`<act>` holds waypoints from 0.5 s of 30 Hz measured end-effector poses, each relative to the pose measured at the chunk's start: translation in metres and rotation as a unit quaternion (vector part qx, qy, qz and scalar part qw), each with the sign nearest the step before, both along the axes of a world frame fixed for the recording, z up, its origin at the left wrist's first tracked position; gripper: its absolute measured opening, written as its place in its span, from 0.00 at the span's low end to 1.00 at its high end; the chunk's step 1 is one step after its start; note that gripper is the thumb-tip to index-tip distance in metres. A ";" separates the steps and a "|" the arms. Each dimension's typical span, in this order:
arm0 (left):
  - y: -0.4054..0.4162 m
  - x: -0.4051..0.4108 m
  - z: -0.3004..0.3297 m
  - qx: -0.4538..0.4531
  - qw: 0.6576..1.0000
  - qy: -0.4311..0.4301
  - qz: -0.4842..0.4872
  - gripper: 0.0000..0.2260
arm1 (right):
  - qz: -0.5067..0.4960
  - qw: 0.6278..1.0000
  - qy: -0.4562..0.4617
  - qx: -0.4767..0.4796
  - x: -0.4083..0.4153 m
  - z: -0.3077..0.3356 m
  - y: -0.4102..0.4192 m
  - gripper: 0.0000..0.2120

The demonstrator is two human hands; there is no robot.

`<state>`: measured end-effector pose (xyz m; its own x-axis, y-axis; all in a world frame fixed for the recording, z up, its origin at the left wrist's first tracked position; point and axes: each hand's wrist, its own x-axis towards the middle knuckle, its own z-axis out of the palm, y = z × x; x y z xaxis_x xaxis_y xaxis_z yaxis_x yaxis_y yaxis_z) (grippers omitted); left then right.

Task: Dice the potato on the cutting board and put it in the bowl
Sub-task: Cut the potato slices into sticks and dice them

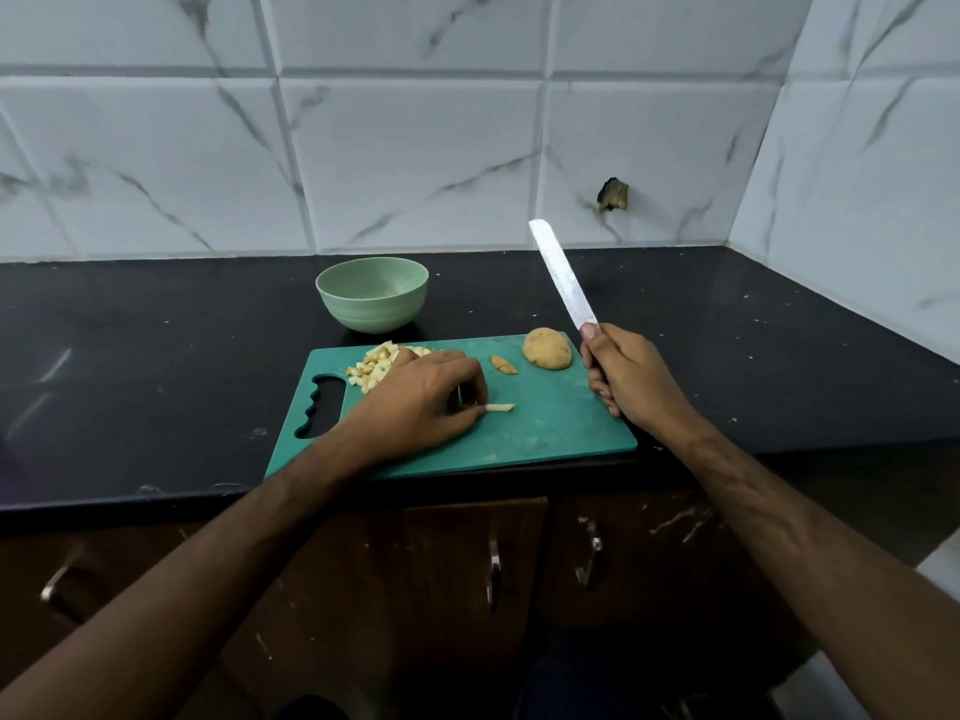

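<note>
Left hand (415, 397) fingertips pinching pale potato strip (500, 407) on green plastic cutting board (561, 428); right hand (631, 374) fingers wrapped round steel knife (562, 275), blade raised. Diced pile (376, 371) near empty green bowl (372, 293).

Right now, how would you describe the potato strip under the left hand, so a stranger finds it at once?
Find the green cutting board on the black counter. Near its middle, the left hand pinches a thin pale potato strip at its fingertips. Unlike the diced pile behind the hand and the round unpeeled potato half, it is one long stick.

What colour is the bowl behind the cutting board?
Pale green bowl, seen in the head view.
</note>
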<state>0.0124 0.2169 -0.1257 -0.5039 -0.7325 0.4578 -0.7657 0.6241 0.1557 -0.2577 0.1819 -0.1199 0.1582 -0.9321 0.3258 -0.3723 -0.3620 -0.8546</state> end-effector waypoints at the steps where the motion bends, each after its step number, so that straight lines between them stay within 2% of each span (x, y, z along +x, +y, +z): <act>1: 0.002 -0.001 -0.001 -0.001 1.000 0.009 0.001 0.04 | -0.005 1.000 0.029 -0.008 0.001 0.003 0.002 0.21; 4: 0.003 -0.001 0.000 -0.010 1.000 0.011 -0.003 0.04 | -0.021 0.987 0.157 -0.014 0.006 0.017 0.017 0.20; 6: 0.001 0.000 -0.001 -0.008 1.000 0.019 -0.013 0.03 | 0.003 0.972 0.233 0.027 0.009 0.030 0.033 0.20; 10: -0.002 0.004 -0.005 0.005 0.998 0.057 -0.034 0.02 | 0.058 0.917 0.381 0.099 0.009 0.050 0.069 0.22; 15: 0.000 0.012 -0.003 0.018 0.996 0.062 -0.058 0.05 | 0.030 0.874 0.479 0.079 0.006 0.055 0.098 0.21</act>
